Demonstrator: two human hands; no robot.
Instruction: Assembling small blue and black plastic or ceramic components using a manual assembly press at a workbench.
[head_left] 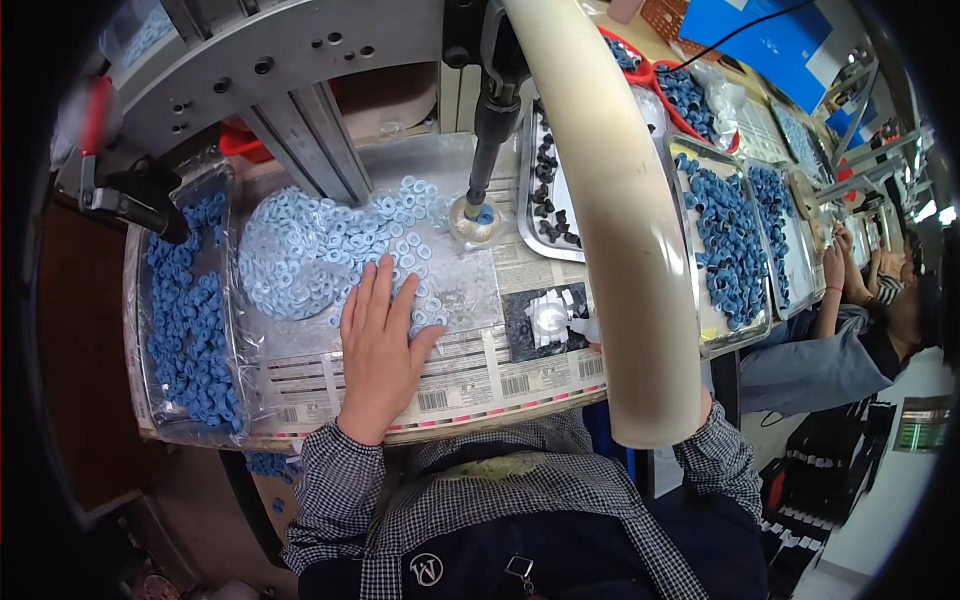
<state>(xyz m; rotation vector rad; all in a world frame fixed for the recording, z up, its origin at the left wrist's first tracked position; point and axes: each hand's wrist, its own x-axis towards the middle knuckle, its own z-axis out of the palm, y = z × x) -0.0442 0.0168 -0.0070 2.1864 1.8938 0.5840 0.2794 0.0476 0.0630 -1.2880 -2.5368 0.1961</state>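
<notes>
My left hand [380,345] lies flat on the table, fingers spread, fingertips touching the near edge of a heap of pale blue rings [320,250]. A single blue ring sits in a round fixture [478,218] under a black vertical press rod [492,120]. My right hand is hidden behind a thick cream curved bar [625,220]; only its checked sleeve [715,450] shows at the bar's lower end.
A clear tray of darker blue parts [185,320] stands at the left. A metal tray with black parts [550,190] and trays of blue parts [730,240] lie at the right. Another person [860,320] works at the far right. A grey machine frame [290,80] rises behind.
</notes>
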